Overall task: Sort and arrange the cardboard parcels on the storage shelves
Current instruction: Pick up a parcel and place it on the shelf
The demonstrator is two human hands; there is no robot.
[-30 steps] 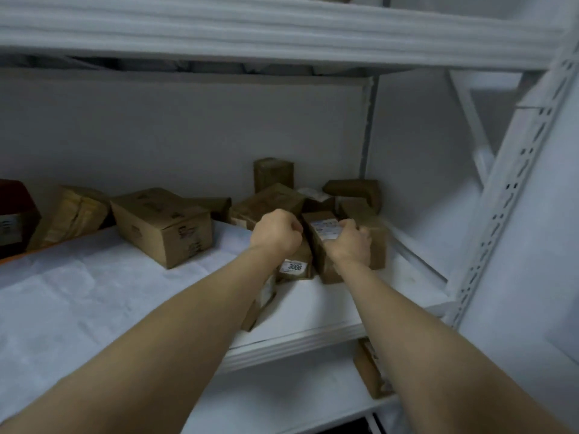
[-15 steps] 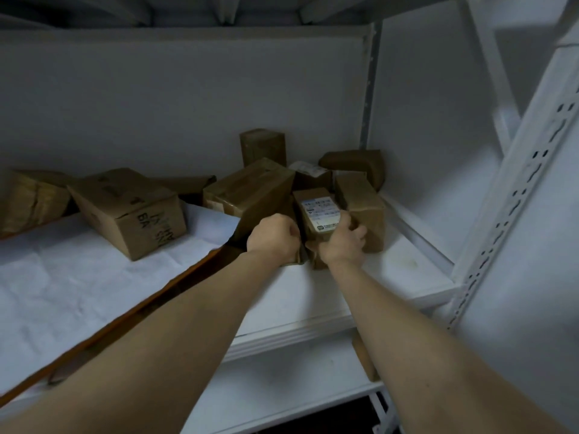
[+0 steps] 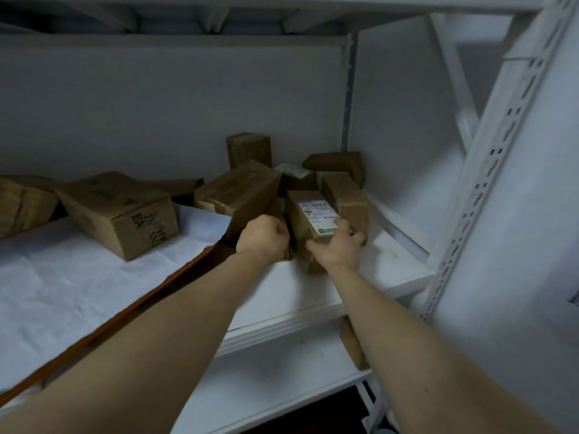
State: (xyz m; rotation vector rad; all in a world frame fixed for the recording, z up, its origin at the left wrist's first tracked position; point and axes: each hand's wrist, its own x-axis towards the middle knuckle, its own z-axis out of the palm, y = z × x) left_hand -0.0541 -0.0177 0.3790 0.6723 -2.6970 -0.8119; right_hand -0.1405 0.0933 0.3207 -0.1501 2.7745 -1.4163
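While the right hand [image 3: 336,249] clasps a boxy cardboard parcel [image 3: 305,219] — the left hand [image 3: 261,238] curls, grip unclear.

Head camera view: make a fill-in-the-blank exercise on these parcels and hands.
The right hand grips the small brown cardboard parcel bearing a white ____.
The large brown cardboard box with black lettering lies ____ of the left hand.
The metal shelf below them is ____ in colour.
Missing: label; left; white.
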